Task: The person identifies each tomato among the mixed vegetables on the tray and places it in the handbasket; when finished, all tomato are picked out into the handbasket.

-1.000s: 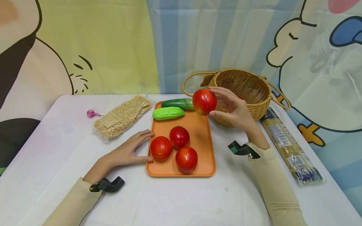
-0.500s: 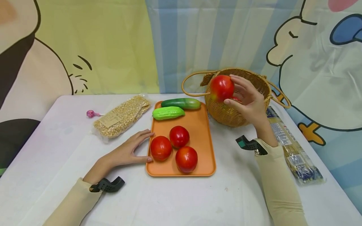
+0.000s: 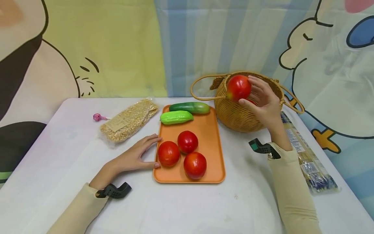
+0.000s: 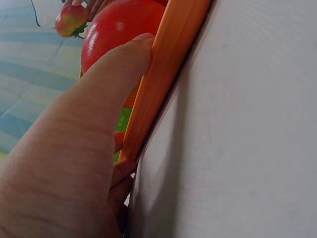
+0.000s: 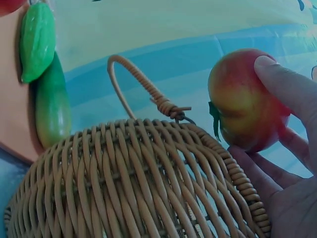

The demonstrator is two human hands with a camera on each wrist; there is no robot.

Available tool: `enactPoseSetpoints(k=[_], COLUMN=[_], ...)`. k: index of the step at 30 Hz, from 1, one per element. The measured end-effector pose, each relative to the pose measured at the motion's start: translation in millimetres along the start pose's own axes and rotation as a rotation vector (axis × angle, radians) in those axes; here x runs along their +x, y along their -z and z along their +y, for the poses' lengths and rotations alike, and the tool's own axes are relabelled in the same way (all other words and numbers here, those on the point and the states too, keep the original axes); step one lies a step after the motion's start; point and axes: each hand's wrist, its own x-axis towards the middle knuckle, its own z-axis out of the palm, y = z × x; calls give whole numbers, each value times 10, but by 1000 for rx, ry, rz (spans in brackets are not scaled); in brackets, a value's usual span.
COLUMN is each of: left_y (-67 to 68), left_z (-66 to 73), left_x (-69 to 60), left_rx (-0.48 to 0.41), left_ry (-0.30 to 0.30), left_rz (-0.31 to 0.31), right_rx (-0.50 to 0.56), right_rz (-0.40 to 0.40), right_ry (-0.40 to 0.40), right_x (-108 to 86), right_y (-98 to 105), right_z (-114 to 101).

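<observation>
My right hand (image 3: 267,104) holds a red tomato (image 3: 238,88) between thumb and fingers, over the near left rim of a wicker basket (image 3: 241,118). In the right wrist view, the tomato (image 5: 245,101) shows a yellow-green patch and green leaves at its stem end. My left hand (image 3: 132,157), fingers extended and spread, rests against the left edge of an orange tray (image 3: 207,139); its thumb touches the rim. On the tray sit three more tomatoes (image 3: 187,142), a light green bumpy vegetable (image 3: 176,117) and a dark green cucumber (image 3: 191,107). Something red shows partly inside the basket.
Left of the tray lies a clear bag of yellow kernels (image 3: 130,120) beside a pink lollipop (image 3: 97,117). A long packet of noodles (image 3: 309,159) lies at the right, partly behind my right arm. A loop handle (image 3: 201,79) sticks out from the basket's left side.
With the tomato in its fingers, my right hand has moved right and up, from above the tray to over the basket's rim. My left hand has stayed at the tray's edge.
</observation>
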Motion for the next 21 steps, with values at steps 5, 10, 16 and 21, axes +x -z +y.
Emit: enactPoseSetpoints(k=[5, 10, 16, 21], left_y=[1, -34, -51, 0], left_z=[1, -2, 7, 13], left_x=[8, 16, 2, 5], left_rx=[1, -5, -16, 3], left_ry=[2, 3, 29, 17], left_rz=[-6, -2, -6, -9], right_rx=[19, -80, -164, -257], right_rz=[-12, -67, -91, -139], right_ry=[-42, -84, -170, -301], right_x=[67, 185, 248, 273], right_y=[53, 141, 251, 326], right_z=[24, 51, 78, 85])
